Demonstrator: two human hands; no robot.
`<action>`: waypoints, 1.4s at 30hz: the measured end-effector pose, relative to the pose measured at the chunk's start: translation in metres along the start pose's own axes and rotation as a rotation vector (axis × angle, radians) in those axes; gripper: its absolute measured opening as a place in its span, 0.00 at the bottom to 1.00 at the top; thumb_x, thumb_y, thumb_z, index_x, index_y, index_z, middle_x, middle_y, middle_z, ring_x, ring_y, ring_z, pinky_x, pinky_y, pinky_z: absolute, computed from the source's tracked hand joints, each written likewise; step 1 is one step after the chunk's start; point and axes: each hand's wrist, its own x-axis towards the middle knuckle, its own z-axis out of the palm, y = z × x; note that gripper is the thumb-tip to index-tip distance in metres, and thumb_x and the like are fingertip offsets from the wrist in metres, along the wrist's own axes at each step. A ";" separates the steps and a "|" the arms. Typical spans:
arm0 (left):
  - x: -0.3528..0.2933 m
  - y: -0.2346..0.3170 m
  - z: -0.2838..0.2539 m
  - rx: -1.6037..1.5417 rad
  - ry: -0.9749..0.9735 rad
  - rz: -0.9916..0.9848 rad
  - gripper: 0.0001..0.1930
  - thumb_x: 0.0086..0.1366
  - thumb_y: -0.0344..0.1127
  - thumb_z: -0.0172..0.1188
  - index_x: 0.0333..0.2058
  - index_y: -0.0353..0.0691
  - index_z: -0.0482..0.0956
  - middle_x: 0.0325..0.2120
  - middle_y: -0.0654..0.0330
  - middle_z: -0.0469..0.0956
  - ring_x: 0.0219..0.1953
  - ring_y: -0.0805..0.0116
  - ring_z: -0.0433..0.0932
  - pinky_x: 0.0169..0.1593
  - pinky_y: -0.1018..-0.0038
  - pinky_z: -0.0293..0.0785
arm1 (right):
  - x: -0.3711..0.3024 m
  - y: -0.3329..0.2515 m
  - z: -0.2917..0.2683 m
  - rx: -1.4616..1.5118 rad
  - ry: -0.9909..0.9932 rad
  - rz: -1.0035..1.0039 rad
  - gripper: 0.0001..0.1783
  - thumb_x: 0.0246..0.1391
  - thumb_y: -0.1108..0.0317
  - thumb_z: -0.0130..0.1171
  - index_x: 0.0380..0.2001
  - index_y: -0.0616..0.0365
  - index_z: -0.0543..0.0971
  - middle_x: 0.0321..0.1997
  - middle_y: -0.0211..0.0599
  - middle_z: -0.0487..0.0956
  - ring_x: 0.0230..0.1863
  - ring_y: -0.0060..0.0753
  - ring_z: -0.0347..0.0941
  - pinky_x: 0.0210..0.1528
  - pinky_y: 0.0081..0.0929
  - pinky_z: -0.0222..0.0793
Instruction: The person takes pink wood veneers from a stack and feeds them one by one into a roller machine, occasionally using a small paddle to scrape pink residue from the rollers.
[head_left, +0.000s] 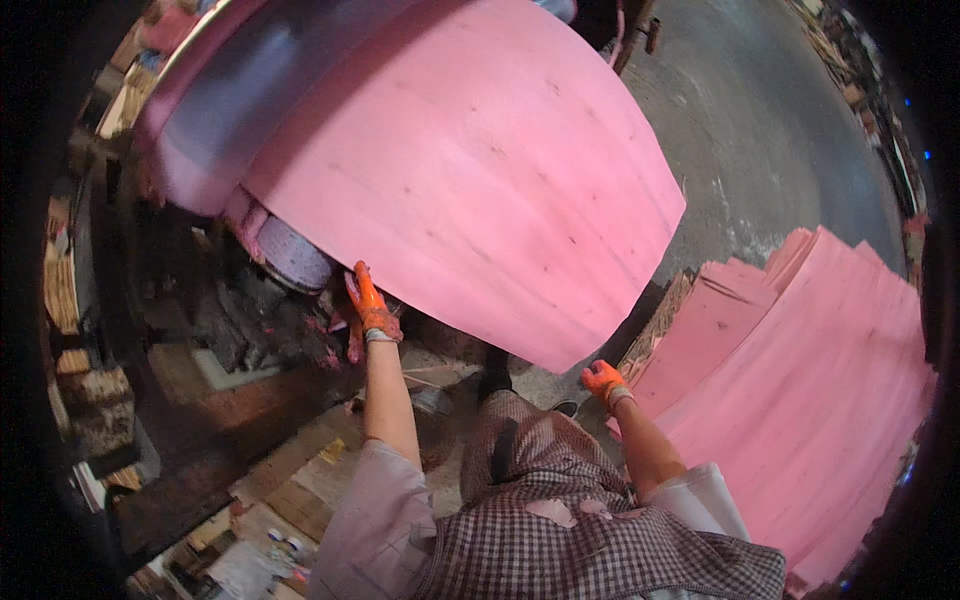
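Note:
A big pink-coated wooden sheet [470, 170] slopes out of a roller machine [215, 110] above me. My left hand [370, 305], in an orange glove, reaches up under the sheet's near left edge and touches it with its fingers extended. My right hand [603, 381], also orange-gloved, is curled at the sheet's lower right edge, near its corner. Whether either hand truly grips the sheet is hard to tell. My checked apron [560, 520] fills the bottom of the view.
A stack of pink sheets [810, 380] lies to my right. A grey roller end [295, 255] shows under the sheet. Dark machine parts and wood scraps [230, 330] sit to the left, planks lower left, grey concrete floor [770, 130] beyond.

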 end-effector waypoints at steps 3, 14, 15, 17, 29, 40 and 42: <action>0.001 -0.014 -0.011 -0.240 -0.359 -0.394 0.41 0.67 0.64 0.53 0.69 0.42 0.61 0.69 0.58 0.62 0.69 0.58 0.62 0.71 0.57 0.57 | -0.030 -0.052 0.001 0.165 -0.034 -0.101 0.45 0.52 0.38 0.61 0.63 0.60 0.69 0.59 0.52 0.77 0.62 0.51 0.72 0.63 0.38 0.67; -0.297 -0.050 0.209 0.611 -1.069 0.049 0.18 0.66 0.33 0.66 0.51 0.31 0.78 0.43 0.61 0.81 0.38 0.71 0.79 0.40 0.77 0.75 | -0.070 -0.069 -0.017 0.753 0.376 0.162 0.60 0.48 0.43 0.66 0.74 0.60 0.47 0.69 0.58 0.66 0.65 0.59 0.67 0.65 0.44 0.67; -0.348 -0.036 0.248 0.801 -1.164 0.061 0.15 0.68 0.34 0.64 0.50 0.33 0.80 0.42 0.61 0.82 0.37 0.72 0.78 0.40 0.77 0.74 | -0.066 -0.061 -0.022 0.839 0.288 0.150 0.56 0.52 0.47 0.63 0.74 0.61 0.48 0.66 0.57 0.69 0.64 0.56 0.70 0.63 0.43 0.68; -0.428 -0.031 0.322 1.223 -1.459 0.856 0.11 0.70 0.35 0.61 0.47 0.37 0.82 0.38 0.58 0.83 0.34 0.73 0.77 0.39 0.75 0.74 | -0.071 -0.058 -0.063 -0.008 0.314 -0.049 0.46 0.59 0.55 0.56 0.73 0.63 0.50 0.61 0.52 0.74 0.60 0.49 0.73 0.60 0.41 0.71; -0.747 -0.116 0.304 0.488 -2.421 -0.094 0.39 0.67 0.28 0.63 0.72 0.41 0.52 0.64 0.54 0.66 0.63 0.62 0.69 0.61 0.68 0.70 | -0.240 0.266 -0.044 1.116 1.000 0.024 0.23 0.64 0.53 0.52 0.52 0.60 0.79 0.48 0.47 0.80 0.41 0.47 0.78 0.46 0.44 0.76; -0.407 -0.025 0.206 0.986 -1.307 0.535 0.31 0.71 0.31 0.57 0.69 0.36 0.57 0.58 0.51 0.72 0.58 0.64 0.72 0.62 0.71 0.67 | -0.197 0.337 0.104 -0.165 0.026 0.252 0.17 0.53 0.69 0.61 0.48 0.54 0.80 0.58 0.42 0.80 0.55 0.45 0.79 0.57 0.39 0.74; -0.329 -0.012 0.170 0.747 -0.985 0.239 0.31 0.72 0.32 0.58 0.69 0.34 0.56 0.57 0.53 0.71 0.50 0.69 0.72 0.56 0.73 0.70 | -0.150 0.346 0.148 -0.427 0.167 0.123 0.12 0.56 0.65 0.59 0.44 0.50 0.82 0.54 0.41 0.82 0.55 0.41 0.79 0.56 0.36 0.73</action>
